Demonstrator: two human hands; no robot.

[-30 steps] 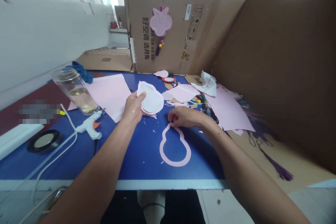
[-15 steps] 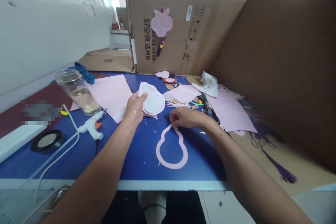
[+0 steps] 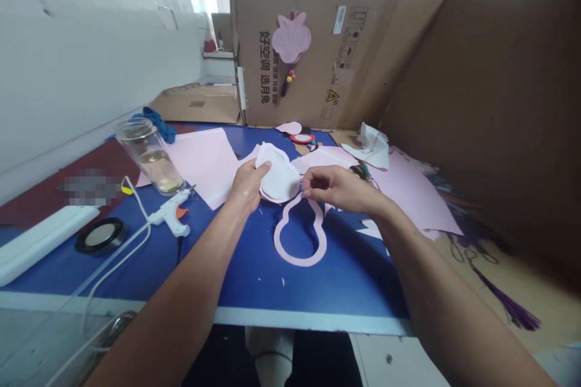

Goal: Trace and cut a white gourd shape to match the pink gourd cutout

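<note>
My left hand (image 3: 247,184) grips a white padded gourd-shaped piece (image 3: 280,176) by its edge, with pink paper showing beneath it. My right hand (image 3: 333,187) is close beside that piece, its fingertips pinching the narrow top of a pink gourd-shaped paper outline (image 3: 300,248). The lower loop of the outline rests on the blue tabletop (image 3: 345,284). A thin gap separates the outline's top from the white piece. My right fingers hide part of the outline's neck.
A glass jar (image 3: 149,157) with yellowish liquid and a white glue gun (image 3: 170,214) stand left of my hands. A black-rimmed tape roll (image 3: 102,236) lies nearby. Pink paper sheets (image 3: 202,163) and scraps cover the far table. Cardboard walls (image 3: 481,103) rise behind and to the right.
My right hand has moved up toward my left hand, drawing the top of the pink outline closer to the white piece. The head view has also shifted slightly.
</note>
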